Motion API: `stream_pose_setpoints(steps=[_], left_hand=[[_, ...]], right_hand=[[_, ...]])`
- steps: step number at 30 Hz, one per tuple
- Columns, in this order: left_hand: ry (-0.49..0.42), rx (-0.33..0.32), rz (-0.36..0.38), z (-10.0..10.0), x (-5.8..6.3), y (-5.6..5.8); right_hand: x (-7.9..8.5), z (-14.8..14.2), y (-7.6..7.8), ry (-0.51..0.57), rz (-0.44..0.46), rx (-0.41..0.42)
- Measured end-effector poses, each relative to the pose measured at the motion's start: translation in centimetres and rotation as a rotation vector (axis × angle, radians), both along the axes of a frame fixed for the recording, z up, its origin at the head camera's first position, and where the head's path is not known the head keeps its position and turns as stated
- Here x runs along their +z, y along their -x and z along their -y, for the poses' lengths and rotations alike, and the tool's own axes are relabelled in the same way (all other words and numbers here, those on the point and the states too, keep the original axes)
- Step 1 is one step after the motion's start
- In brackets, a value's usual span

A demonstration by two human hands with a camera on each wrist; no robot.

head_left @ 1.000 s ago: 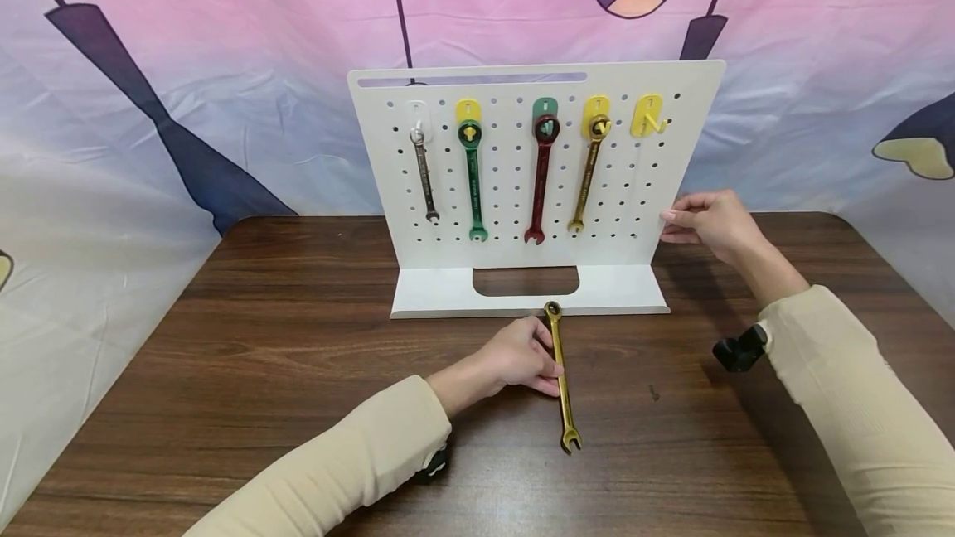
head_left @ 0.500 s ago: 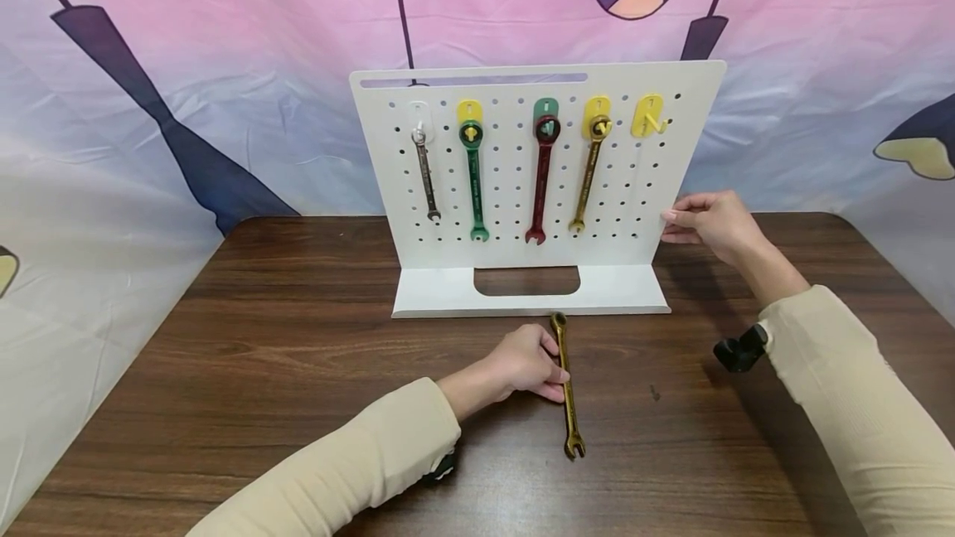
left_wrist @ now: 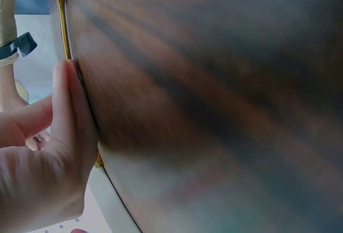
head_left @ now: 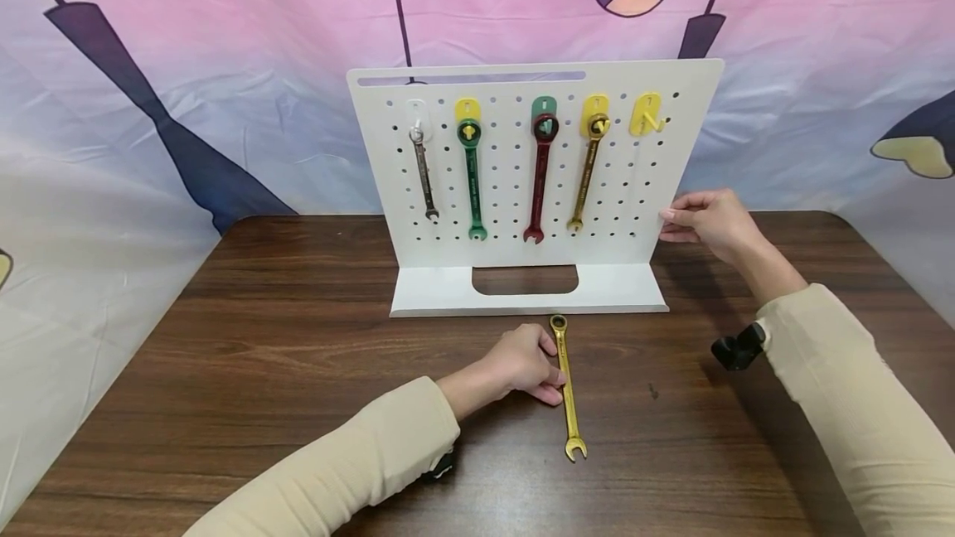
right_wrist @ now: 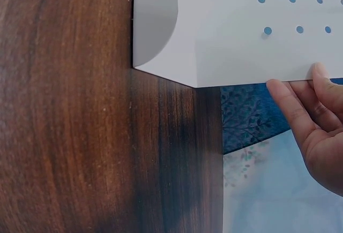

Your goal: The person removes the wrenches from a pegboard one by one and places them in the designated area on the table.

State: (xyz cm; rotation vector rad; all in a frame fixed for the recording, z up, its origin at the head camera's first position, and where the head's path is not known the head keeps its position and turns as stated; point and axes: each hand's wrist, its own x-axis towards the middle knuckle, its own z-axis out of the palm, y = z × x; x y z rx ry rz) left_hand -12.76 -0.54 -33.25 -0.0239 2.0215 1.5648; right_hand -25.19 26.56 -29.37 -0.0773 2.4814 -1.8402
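My left hand [head_left: 522, 361] is low over the tabletop, its thumb and fingertips pinching the shaft of a gold combination wrench [head_left: 569, 394] from the left. The wrench lies in front of the pegboard, ring end toward it and open end toward me. In the left wrist view, the fingers hide the middle of the wrench [left_wrist: 62, 21]. At the far right, my right hand [head_left: 712, 226] grips the lower side edge of the white pegboard [head_left: 507, 251] between thumb and fingers. The right wrist view shows fingertips [right_wrist: 278, 85] right at the board's edge.
A small silver wrench [head_left: 424, 176], a green wrench [head_left: 472, 181], a red wrench [head_left: 540, 181] and another gold wrench [head_left: 587, 176] hang on the board. A bare yellow hook [head_left: 646, 114] is at its right. The brown table [head_left: 261, 338] backs onto a printed cloth [head_left: 261, 106].
My left hand has moved slightly right and toward me with the gold wrench, which has come down onto the table and turned its flat face up. The right hand keeps its hold.
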Motion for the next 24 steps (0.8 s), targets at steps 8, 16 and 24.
stream_pose_setpoints(steps=[8,16,24], left_hand=[[-0.070,-0.016,0.028,0.6,0.2,0.7],[-0.140,-0.022,0.022,1.2,1.0,1.7],[-0.135,-0.029,-0.032,1.3,1.7,2.6]], right_hand=[[0.0,0.1,0.0,0.010,-0.001,0.000],[0.1,0.1,0.0,0.000,-0.004,0.001],[0.0,0.1,0.0,-0.012,-0.001,-0.004]])
